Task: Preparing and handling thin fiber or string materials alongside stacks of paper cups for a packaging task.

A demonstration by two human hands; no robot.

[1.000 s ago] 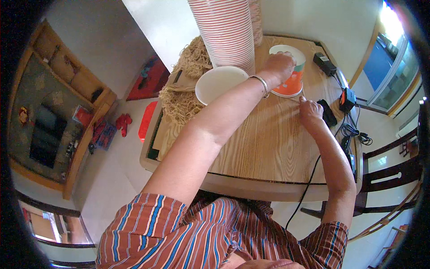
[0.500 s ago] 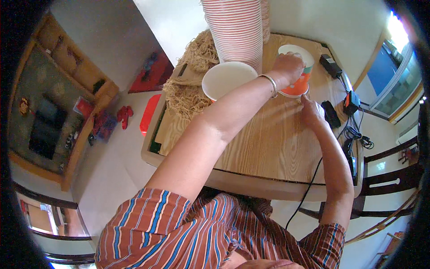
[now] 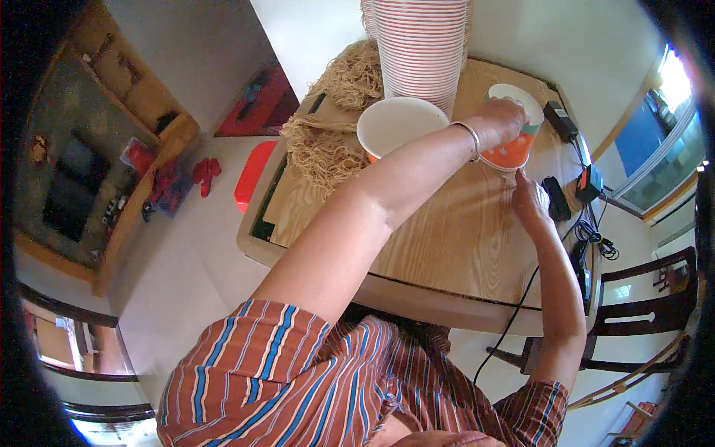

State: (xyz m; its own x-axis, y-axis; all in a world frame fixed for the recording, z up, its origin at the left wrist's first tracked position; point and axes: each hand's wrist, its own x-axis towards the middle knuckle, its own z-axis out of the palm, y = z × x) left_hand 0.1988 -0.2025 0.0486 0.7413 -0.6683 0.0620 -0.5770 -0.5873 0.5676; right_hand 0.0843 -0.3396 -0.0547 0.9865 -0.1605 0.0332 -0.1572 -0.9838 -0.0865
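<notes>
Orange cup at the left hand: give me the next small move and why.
Probably rest the fingers of the right hand lightly against the bottom edge of the orange cup. They are right by that edge, and the left hand is at the rim, well placed to steady it. Whether they already touch, I can't tell.

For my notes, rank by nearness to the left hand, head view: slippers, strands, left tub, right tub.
1. Right tub, at the hand
2. Left tub, left of it
3. Strands, farther left
4. Slippers, on the floor, far left
</notes>
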